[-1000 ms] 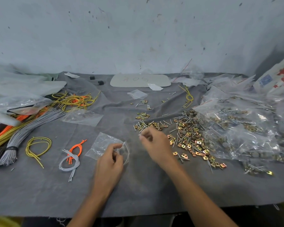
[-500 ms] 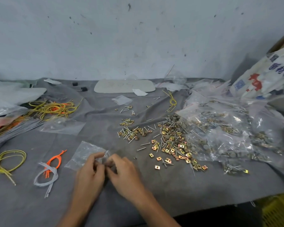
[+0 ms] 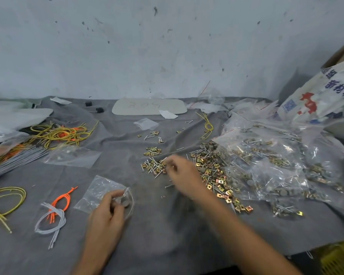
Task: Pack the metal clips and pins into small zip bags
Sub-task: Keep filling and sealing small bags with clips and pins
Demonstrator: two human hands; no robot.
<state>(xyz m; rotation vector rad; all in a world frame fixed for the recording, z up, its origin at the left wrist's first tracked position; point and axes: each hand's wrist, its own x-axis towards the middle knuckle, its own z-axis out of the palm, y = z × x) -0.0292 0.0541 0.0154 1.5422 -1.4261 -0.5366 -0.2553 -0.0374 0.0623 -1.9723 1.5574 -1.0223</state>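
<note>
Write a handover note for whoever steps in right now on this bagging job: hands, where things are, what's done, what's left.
Left hand grips the small zip bag by its open mouth, on the grey cloth.
Right hand is over the small pile of pins and clips; it is blurred, so any grasp is unclear.
Main loose pile lies just right of it, filled bags further right.
Done: several bags filled.
Left: fill and seal this bag, then work through the loose pile. A spare empty bag lies to the left.
</note>
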